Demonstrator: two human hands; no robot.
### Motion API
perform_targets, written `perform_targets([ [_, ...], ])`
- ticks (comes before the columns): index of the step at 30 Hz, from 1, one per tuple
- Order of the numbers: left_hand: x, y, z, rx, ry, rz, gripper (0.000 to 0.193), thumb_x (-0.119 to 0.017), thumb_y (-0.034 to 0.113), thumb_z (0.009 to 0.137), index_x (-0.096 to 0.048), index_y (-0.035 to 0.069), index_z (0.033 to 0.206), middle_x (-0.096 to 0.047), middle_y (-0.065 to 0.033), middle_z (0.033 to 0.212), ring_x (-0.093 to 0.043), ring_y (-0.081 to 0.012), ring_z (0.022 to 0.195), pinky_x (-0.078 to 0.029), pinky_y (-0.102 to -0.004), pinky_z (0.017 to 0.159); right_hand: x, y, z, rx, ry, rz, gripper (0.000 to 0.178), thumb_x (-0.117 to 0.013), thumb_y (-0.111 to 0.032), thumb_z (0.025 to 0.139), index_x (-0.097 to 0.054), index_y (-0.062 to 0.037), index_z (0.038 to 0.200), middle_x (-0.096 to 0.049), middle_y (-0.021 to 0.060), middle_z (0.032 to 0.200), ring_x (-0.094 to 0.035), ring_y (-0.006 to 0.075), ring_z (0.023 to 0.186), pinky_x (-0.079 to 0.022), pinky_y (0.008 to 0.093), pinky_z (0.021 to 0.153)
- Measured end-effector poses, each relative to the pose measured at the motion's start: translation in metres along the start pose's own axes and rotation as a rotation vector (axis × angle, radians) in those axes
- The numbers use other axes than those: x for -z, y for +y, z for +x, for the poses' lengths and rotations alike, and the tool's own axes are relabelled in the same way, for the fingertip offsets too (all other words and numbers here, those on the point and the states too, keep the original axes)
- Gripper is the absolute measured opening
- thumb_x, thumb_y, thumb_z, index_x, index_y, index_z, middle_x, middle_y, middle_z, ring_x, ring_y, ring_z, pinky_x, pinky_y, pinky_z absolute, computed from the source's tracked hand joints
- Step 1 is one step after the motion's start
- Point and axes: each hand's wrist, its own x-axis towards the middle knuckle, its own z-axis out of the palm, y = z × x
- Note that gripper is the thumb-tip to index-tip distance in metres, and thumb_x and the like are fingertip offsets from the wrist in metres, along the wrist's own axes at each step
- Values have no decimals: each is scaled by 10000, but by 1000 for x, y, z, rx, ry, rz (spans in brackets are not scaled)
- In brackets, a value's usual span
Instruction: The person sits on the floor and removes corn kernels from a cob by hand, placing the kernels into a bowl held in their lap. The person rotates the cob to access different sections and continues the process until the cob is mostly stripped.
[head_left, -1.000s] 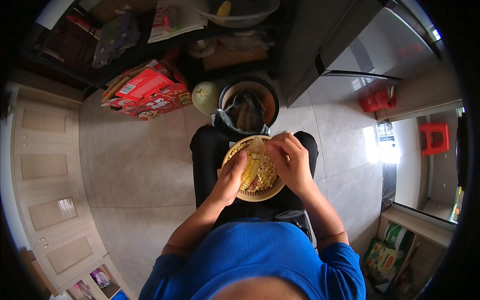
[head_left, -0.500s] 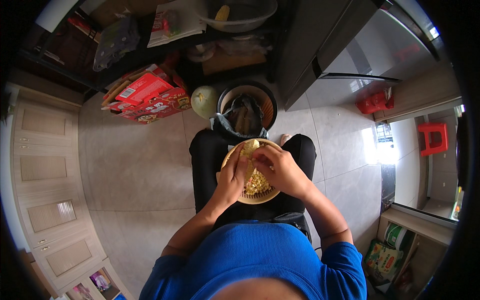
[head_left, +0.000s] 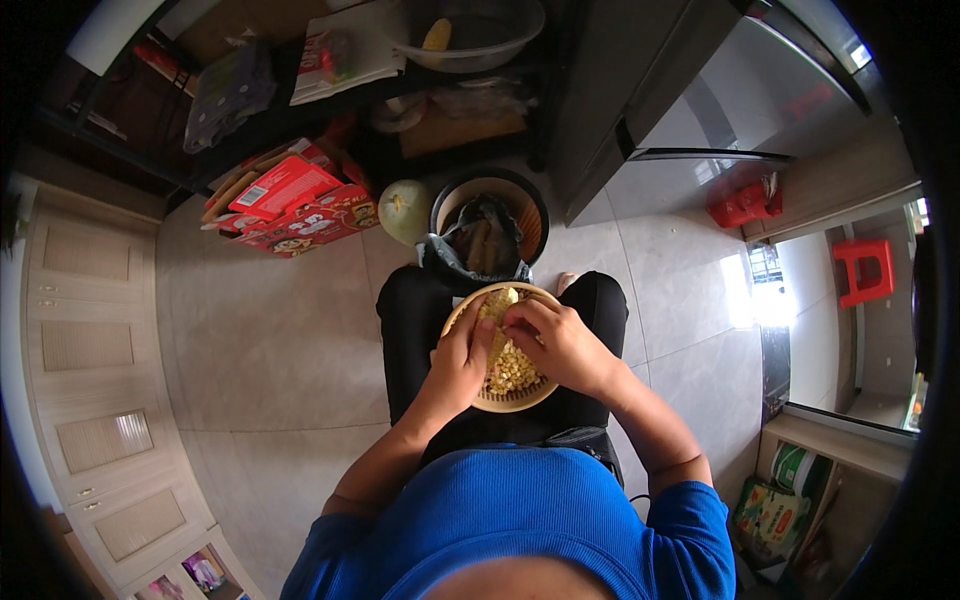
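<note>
The cob [head_left: 498, 312] is held in the left hand [head_left: 461, 355], slanted over the basket [head_left: 511, 405], with its pale upper end left uncovered near the far rim; the left fingers are closed along its side, and its middle is partly hidden by both hands. The right hand [head_left: 560, 338] is set against the cob from the other side; its fingers are bent, with the fingertips brought to the cob's surface; whether anything is pinched between them cannot be told. Loose yellow kernels [head_left: 513, 374] are gathered in the basket, below the hands; the basket is rested on the lap, between thighs covered by black trousers [head_left: 405, 325]; a blue shirt [head_left: 530, 505] is worn above.

Just beyond the knees a round bin [head_left: 534, 212] is placed, lined with a dark bag [head_left: 437, 258] that is draped over its near rim; beside it, on the left, a pale green melon [head_left: 403, 213] is set on the tiled floor [head_left: 280, 340]; farther left a red box [head_left: 300, 215] is stood, its flaps opened. On the shelf [head_left: 330, 112] behind, a clear bowl [head_left: 485, 55] is placed, in which a yellow ear [head_left: 437, 38] is seen; at the far right a red stool [head_left: 864, 272] is partly framed by a doorway.
</note>
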Motion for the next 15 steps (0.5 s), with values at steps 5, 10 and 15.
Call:
perform_targets([
  [5,-3,8,3,11,39,19,390,-398,231,982,-416,-16,1284,-586,-98,1070,-543,-121,921,-444,-244,804,-19,-2,-5,83,102,-238,151,-528,1,811,-533,62,948,-527,171,892,-525,344,871,-470,396,764],
  [10,-5,-18,-1,-29,49,-29,398,-401,236,981,-410,-2,1299,-577,-49,970,-522,-60,787,-460,-193,659,-13,0,-6,-49,87,-28,153,-577,-27,803,-558,16,949,-570,192,866,-568,365,840,-481,382,734],
  [15,-2,-27,1,307,-48,-490,357,-395,256,980,-462,9,1230,-580,-39,940,-565,-76,750,-495,-222,607,-11,10,-7,95,73,-108,152,-568,-32,810,-554,13,954,-571,191,857,-570,360,829,-479,380,742],
])
